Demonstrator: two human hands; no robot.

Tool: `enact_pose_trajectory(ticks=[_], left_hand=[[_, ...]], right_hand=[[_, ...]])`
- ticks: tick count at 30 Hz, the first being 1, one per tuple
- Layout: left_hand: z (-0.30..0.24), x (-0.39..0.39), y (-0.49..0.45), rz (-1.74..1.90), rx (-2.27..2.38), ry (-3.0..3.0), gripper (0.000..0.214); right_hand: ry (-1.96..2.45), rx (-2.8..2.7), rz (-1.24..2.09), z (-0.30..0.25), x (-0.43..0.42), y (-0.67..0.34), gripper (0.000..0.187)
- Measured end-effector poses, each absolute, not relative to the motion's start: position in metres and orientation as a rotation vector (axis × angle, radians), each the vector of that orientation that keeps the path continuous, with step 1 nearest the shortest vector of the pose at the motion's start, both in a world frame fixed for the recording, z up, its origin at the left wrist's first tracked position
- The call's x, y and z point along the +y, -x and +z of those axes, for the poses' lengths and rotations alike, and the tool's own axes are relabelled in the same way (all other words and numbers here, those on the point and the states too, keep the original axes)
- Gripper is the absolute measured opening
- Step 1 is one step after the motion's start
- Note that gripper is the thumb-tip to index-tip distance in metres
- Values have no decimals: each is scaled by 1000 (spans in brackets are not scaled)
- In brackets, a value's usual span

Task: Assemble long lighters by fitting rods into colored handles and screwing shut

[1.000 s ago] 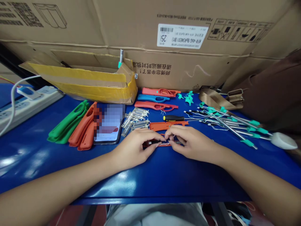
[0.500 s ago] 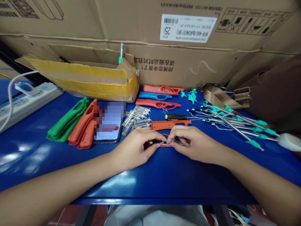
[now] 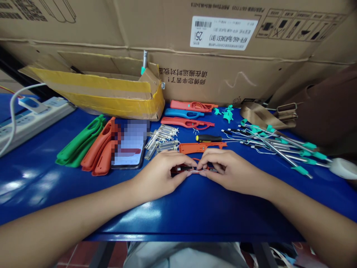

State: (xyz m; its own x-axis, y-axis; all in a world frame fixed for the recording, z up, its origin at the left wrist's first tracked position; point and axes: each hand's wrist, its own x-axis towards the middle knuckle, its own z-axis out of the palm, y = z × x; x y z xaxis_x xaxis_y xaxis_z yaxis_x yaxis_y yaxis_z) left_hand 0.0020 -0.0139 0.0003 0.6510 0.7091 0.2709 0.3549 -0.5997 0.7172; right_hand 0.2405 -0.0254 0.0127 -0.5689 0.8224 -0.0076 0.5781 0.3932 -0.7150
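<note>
casing [image 3: 195,173] in red lies between and partly under both hands [image 3: 158,171] [image 3: 231,169], which pinch white wires [image 3: 196,171] at its middle.

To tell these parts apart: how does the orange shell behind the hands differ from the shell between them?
The rear shell shows nearly whole; the front shell is largely hidden by the left hand and right hand. White wires show at the front shell, not the rear shell. Both look orange-red.

White glare patches the blue table [image 3: 195,214] — brightest at far left — and pixelation masks part of the phone [image 3: 129,156].
</note>
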Motion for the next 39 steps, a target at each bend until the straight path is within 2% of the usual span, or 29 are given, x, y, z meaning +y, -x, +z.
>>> enact_pose_trajectory(ticks=[9, 23, 28, 33, 36, 39], left_hand=[[-1, -13, -1, 712, 791, -2235, 20], [2, -14, -1, 752, 806, -2279, 22], [-1, -13, 0, 737, 790, -2290, 23], [1, -13, -1, 706, 778, -2280, 24], [2, -14, 0, 679, 787, -2294, 17], [2, -15, 1, 665, 795, -2318, 15]], right_hand=[[1177, -2317, 961, 12, -24, -240, 8], [1308, -2468, 662, 12, -32, -237, 12], [1314, -2426, 712, 12, -32, -237, 20], [1338, -2410, 767, 15, -32, -236, 13], [1350, -2390, 783, 14, -32, -236, 18], [1267, -2388, 808, 12, -31, -237, 31]])
